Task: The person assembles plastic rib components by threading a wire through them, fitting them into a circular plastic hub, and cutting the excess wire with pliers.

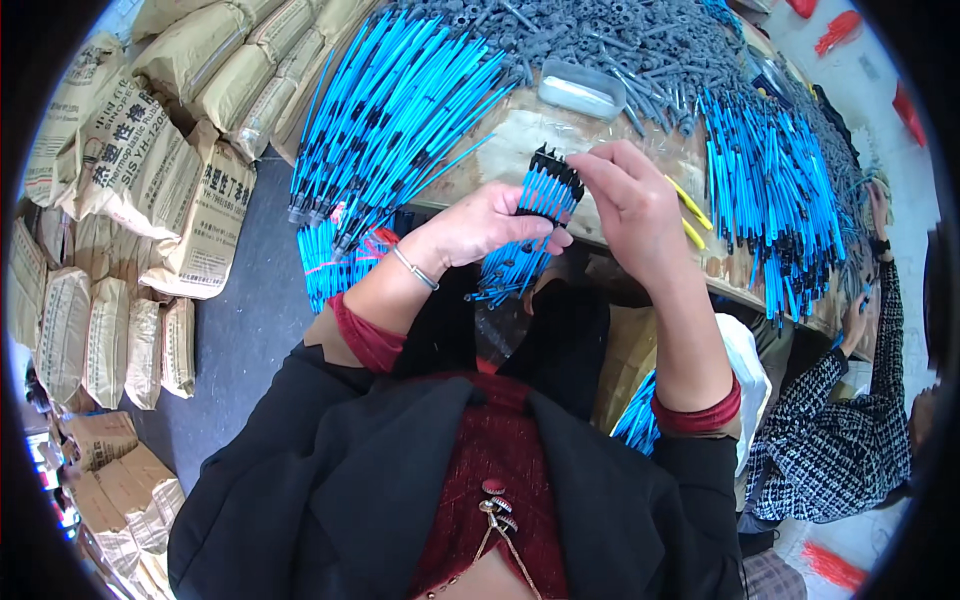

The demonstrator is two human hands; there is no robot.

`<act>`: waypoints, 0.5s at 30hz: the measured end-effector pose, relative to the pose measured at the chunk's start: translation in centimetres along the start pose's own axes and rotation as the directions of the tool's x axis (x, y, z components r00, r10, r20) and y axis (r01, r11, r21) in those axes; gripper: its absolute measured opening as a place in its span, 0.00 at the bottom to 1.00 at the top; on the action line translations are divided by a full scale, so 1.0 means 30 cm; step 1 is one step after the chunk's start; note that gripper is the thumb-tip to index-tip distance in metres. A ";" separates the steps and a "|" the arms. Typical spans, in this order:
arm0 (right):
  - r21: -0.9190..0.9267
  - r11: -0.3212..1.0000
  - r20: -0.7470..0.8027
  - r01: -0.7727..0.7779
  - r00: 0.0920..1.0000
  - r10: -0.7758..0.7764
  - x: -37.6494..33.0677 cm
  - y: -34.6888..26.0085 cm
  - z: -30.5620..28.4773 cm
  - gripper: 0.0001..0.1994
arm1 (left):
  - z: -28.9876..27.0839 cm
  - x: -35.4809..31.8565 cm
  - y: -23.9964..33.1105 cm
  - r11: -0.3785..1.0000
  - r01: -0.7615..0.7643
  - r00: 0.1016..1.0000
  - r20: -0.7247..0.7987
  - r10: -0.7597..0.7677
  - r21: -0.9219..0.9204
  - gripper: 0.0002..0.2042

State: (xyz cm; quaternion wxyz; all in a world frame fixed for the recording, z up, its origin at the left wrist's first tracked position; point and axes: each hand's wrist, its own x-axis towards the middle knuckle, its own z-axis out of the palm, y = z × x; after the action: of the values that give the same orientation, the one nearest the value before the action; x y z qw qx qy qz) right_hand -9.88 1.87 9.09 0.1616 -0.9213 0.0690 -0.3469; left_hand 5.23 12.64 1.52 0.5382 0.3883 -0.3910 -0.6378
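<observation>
A bundle of thin blue tubes with black end fittings (543, 202) is in my left hand (480, 225), its fingers and thumb wrapped round it. The black ends point up and away, over the table's near edge; the loose lower ends hang toward my lap. At the top right of the bundle, my right hand (635, 205) is closed in a pinch by the black ends. What sits between its fingertips is hidden.
Blue tubes (400, 110) are fanned out at the table's left, with more blue tubes (770, 180) at the right. Behind lie grey plastic parts (640, 45), a clear tray (582, 90) and yellow-handled pliers (690, 212). Paper sacks (130, 165) stand left; a co-worker's sleeve (835, 430) is right.
</observation>
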 end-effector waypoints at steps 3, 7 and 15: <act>-0.019 0.999 0.002 0.027 1.000 -0.027 0.001 0.000 -0.004 0.11 | 0.006 0.001 0.000 0.999 0.016 1.000 -0.008 -0.016 0.027 0.12; -0.074 0.995 0.008 0.069 0.998 -0.069 0.014 -0.005 -0.011 0.12 | 0.001 0.004 0.008 0.998 0.016 1.000 -0.008 -0.015 0.056 0.13; -0.131 0.988 0.010 0.080 0.997 -0.080 0.014 -0.024 -0.022 0.13 | -0.002 -0.007 0.021 0.994 0.015 1.000 0.018 -0.017 0.110 0.12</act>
State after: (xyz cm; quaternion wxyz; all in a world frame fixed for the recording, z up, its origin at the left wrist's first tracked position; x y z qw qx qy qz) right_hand -9.99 2.27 10.07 0.0868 -0.9327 0.0543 -0.3457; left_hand 5.55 12.76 2.09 0.5072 0.4144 -0.4273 -0.6233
